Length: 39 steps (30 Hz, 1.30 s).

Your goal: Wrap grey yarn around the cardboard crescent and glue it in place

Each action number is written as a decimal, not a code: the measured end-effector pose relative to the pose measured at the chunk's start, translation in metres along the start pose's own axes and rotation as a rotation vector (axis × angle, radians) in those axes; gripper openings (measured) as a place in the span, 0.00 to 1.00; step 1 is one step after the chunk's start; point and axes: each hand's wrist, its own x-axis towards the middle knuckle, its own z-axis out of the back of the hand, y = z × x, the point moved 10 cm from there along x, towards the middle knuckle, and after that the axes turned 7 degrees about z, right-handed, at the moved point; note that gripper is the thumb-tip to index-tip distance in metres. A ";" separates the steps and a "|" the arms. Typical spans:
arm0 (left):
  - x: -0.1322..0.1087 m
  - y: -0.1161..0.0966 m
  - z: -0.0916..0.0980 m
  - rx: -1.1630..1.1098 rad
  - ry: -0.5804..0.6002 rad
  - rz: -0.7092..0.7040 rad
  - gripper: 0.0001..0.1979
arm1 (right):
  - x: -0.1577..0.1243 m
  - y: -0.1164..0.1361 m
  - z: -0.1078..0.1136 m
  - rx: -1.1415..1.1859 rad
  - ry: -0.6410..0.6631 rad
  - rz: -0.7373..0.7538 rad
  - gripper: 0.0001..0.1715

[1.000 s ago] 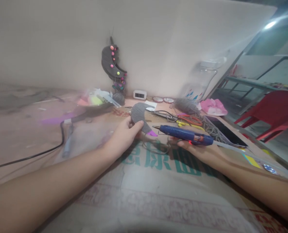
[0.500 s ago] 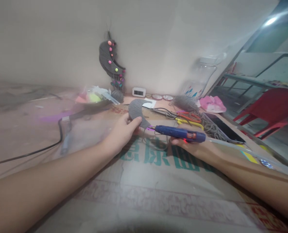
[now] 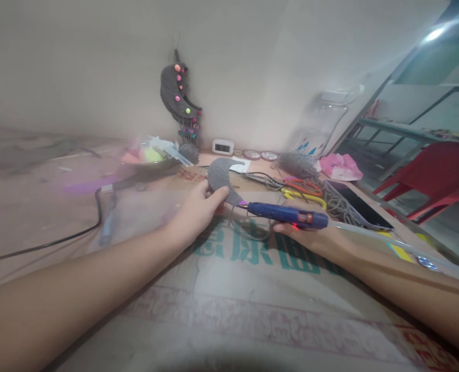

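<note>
My left hand (image 3: 204, 206) pinches a crescent moon shape wrapped in grey yarn (image 3: 218, 175), thumb on its near face. Its lower tip shows a small purple patch not covered by yarn. My right hand (image 3: 306, 237) is closed around a blue hot glue gun (image 3: 279, 212) with a lit red light and a clear glue stick trailing from its back. The nozzle meets the crescent's lower tip, or lies very close to it. A loose strand of grey yarn (image 3: 252, 236) hangs in a loop below the tip.
A finished crescent with pompoms (image 3: 173, 88) leans on the wall. Along the back stand a bowl of glue sticks and coloured bits (image 3: 147, 155), a small clock (image 3: 222, 146) and a bottle (image 3: 322, 124). Scissors (image 3: 304, 196), tangled yarn (image 3: 335, 209) and a phone (image 3: 359, 204) lie right.
The view has shifted slightly. The glue gun's nozzle stays at the crescent's lower tip, and both hands keep their holds.
</note>
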 end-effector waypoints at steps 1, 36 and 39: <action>0.000 0.000 0.000 0.002 0.005 -0.003 0.10 | 0.000 -0.002 0.000 0.015 -0.004 -0.030 0.19; 0.000 0.000 -0.001 -0.016 0.010 0.010 0.11 | -0.003 -0.011 -0.003 0.080 0.044 -0.269 0.18; -0.001 0.000 -0.001 -0.008 0.011 0.013 0.11 | -0.004 -0.013 -0.002 0.075 0.035 -0.272 0.18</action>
